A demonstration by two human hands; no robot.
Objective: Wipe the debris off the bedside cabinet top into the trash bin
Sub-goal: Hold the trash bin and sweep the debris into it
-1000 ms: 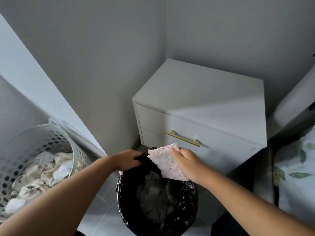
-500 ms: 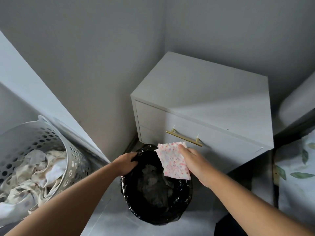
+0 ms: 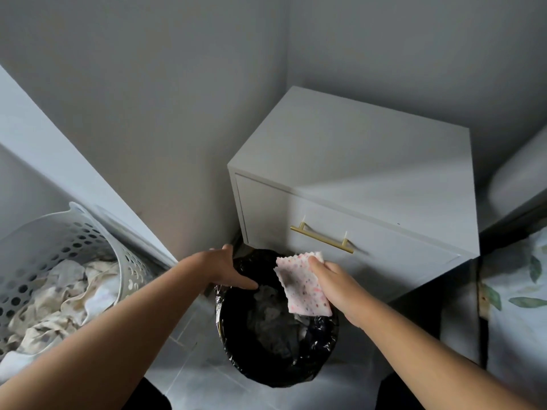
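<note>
The white bedside cabinet [image 3: 370,149] stands in the corner, and I see no debris on its top. On the floor in front of it sits the trash bin [image 3: 321,361], lined with a black bag and holding crumpled grey waste. My right hand [image 3: 336,287] pinches a white cloth with pink dots [image 3: 302,287], which hangs over the bin's far right side. My left hand [image 3: 223,269] lies over the bin's left rim with fingers stretched out flat, not gripping it.
A white perforated laundry basket [image 3: 88,241] full of crumpled fabric leans at the left. A gold handle [image 3: 321,238] juts from the cabinet drawer just above the cloth. Leaf-print bedding [image 3: 518,294] fills the right edge. Grey walls close in behind.
The bin went from held up near the cabinet edge to standing lower on the floor. My left hand let go of its rim and spread its fingers. The cloth stays in my right hand.
</note>
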